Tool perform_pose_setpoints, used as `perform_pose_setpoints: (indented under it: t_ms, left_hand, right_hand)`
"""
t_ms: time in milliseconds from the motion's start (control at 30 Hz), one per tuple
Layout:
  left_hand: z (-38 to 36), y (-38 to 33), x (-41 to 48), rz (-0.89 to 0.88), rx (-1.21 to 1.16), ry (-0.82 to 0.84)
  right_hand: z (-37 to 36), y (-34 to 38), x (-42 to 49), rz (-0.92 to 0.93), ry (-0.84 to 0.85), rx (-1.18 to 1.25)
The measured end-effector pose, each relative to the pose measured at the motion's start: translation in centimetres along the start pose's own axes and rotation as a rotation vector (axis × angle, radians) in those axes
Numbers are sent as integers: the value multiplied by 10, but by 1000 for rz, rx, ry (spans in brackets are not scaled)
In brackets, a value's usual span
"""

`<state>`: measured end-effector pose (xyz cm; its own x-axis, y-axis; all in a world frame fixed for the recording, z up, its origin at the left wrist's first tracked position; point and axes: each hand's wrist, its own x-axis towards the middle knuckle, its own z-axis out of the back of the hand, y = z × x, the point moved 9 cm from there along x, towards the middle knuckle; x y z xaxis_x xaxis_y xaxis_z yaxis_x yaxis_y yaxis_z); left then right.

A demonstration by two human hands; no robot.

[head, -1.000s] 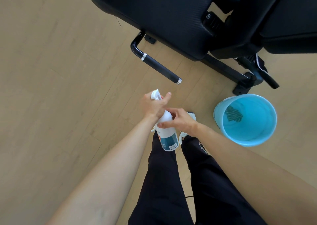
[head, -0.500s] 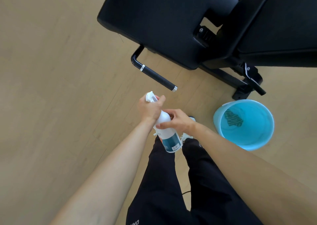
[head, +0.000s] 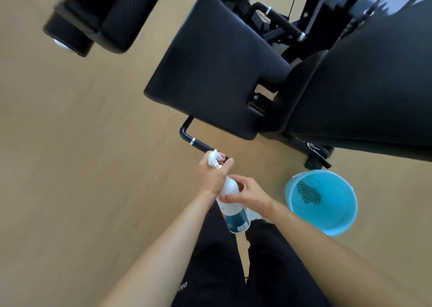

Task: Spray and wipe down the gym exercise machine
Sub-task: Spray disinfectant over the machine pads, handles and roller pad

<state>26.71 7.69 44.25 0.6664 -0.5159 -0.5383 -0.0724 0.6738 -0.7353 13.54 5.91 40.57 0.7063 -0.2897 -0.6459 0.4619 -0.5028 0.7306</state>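
You have one spray bottle [head: 233,210] before you and two hands on it, your left hand [head: 211,175] and your right hand [head: 247,193]. One gym machine [head: 313,16] stands ahead, showing three black pads: one seat pad [head: 217,72], one back pad [head: 374,84] at right and one blurred pad [head: 126,9] at upper left. Two bar handles with silver rings show on it, a low handle [head: 201,144] by the seat and a high handle [head: 285,25] behind. One blue bucket [head: 332,215] holds one striped cloth [head: 308,193]. Two black trouser legs [head: 210,271] show below.
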Motion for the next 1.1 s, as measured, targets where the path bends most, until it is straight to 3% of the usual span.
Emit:
perform_pose_setpoints:
  t_ms: [200,433,600,767,967,1100]
  left_hand:
    - [3,-65,35,-146,-42,118]
    - [8,-144,112,-278,178,176]
    - [0,-190,155,-372,188,287]
    - [-17,-194,183,-188,-51,562]
    - [-46,-163,186,2,65,830]
    - [-63,-163,198,18,222,780]
  right_hand:
    - [24,72,17,66,-56,-21]
    - [44,155,54,82,-105,-68]
    - [61,191,81,98,-201,0]
    - [97,208,102,120,-328,140]
    - [157,213,128,107,-415,406]
    - [187,210,153,-34,-433,522]
